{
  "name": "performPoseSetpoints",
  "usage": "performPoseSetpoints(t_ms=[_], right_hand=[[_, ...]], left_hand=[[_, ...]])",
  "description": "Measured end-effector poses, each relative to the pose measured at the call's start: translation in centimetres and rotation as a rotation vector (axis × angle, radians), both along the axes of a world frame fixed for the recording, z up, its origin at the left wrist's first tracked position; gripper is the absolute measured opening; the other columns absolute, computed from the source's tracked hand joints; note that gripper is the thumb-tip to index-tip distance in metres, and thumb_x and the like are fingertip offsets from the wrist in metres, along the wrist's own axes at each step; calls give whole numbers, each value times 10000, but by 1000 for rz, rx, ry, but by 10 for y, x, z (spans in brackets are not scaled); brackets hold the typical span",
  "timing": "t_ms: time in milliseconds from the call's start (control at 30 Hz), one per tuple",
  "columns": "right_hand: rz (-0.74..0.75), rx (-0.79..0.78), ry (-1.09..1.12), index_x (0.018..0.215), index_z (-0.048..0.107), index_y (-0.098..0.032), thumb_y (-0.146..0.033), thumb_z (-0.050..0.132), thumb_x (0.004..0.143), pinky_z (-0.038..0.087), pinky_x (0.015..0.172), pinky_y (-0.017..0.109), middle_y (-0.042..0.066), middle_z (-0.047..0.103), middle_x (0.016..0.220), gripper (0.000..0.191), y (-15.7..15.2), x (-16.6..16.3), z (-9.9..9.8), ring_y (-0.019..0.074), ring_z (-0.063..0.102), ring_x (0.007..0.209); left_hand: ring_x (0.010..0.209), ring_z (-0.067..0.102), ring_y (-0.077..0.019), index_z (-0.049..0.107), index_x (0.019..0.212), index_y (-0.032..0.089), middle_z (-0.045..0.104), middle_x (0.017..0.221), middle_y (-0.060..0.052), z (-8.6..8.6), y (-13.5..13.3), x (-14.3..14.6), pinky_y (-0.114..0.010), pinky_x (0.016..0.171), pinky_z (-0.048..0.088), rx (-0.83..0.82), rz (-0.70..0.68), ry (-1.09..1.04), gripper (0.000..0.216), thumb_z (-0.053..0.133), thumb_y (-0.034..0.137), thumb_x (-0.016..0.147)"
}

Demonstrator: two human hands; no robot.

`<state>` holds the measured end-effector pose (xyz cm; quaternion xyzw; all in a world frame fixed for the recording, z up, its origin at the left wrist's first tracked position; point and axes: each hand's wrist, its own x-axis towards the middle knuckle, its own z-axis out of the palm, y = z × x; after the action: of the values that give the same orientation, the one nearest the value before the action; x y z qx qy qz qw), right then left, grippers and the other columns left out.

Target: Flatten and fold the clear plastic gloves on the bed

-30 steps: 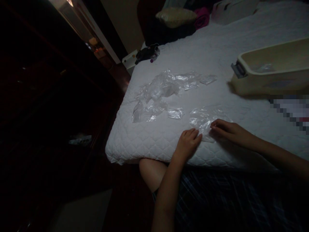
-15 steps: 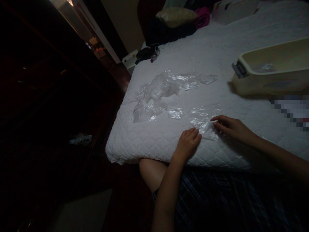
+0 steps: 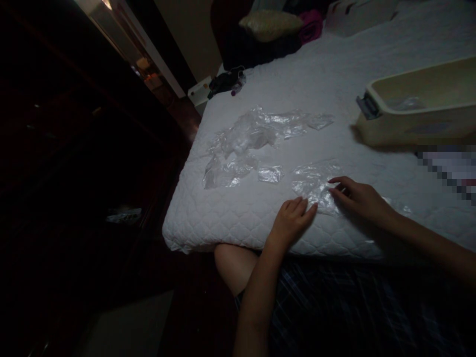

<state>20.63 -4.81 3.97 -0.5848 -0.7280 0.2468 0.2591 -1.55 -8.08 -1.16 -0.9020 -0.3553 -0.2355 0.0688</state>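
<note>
The left hand (image 3: 292,218) is lying palm down with its fingers loosely spread, its tips meeting the near left edge of a clear plastic bag (image 3: 310,186). The right hand (image 3: 355,198) is curving over the bag's right side, thumb and forefinger facing each other with a gap showing; in this dim light I can't tell whether any film is caught between them. The bag itself is lying mostly flat and creased, just beyond and between both hands. The step in hand seems to be spreading or flattening this one piece, and the next move would be calling for a light touch, as such thin film may be clinging or wrinkling easily.

A small folded bag (image 3: 270,174) is lying just beyond the left hand, and a loose spread of clear plastic (image 3: 253,134) is stretching farther out past it. Everything is resting on a bed with a white quilted cover (image 3: 219,218). Beyond the right hand and off to its right, a cream bin (image 3: 409,134) is standing with some clear film (image 3: 407,103) inside. Far beyond both hands, a pale cushion (image 3: 271,26), a pink roll (image 3: 310,27) and a white box (image 3: 360,17) are sitting along the bed's far side. The room well left of the left hand is falling into deep shadow.
</note>
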Motion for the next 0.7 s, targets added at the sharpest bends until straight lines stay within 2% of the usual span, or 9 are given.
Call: performPoseSetpoints(t_ms=[300, 433, 533, 700], right_hand=[[11, 138, -305, 1092, 595, -185, -427, 396, 910, 433, 578, 306, 90, 677, 881, 363, -2, 3, -18, 209, 624, 709], [60, 224, -405, 954, 645, -204, -396, 379, 920, 403, 564, 311, 92, 654, 933, 330, -5, 3, -13, 215, 603, 731], [64, 281, -401, 946, 664, -173, -386, 378, 926, 418, 615, 335, 129, 629, 956, 357, -6, 1, -4, 241, 585, 798], [271, 321, -352, 919, 674, -163, -350, 404, 916, 430, 684, 340, 122, 614, 878, 328, 0, -2, -5, 226, 561, 794]], left_hand=[[1207, 519, -298, 558, 1209, 195, 593, 1202, -133, -1, -1, 4, -474, 941, 493, -1, 16, 23, 311, 457, 166, 917], [1225, 504, -299, 549, 1219, 193, 583, 1218, -138, -1, -1, 5, -499, 966, 470, -9, 30, 44, 320, 456, 161, 914], [1237, 491, -298, 546, 1221, 172, 580, 1232, -137, -2, -2, 5, -488, 986, 456, 12, 27, 62, 317, 464, 165, 915], [1238, 487, -302, 547, 1223, 157, 583, 1232, -142, -4, -1, 5, -493, 996, 443, 9, 27, 56, 316, 466, 172, 918]])
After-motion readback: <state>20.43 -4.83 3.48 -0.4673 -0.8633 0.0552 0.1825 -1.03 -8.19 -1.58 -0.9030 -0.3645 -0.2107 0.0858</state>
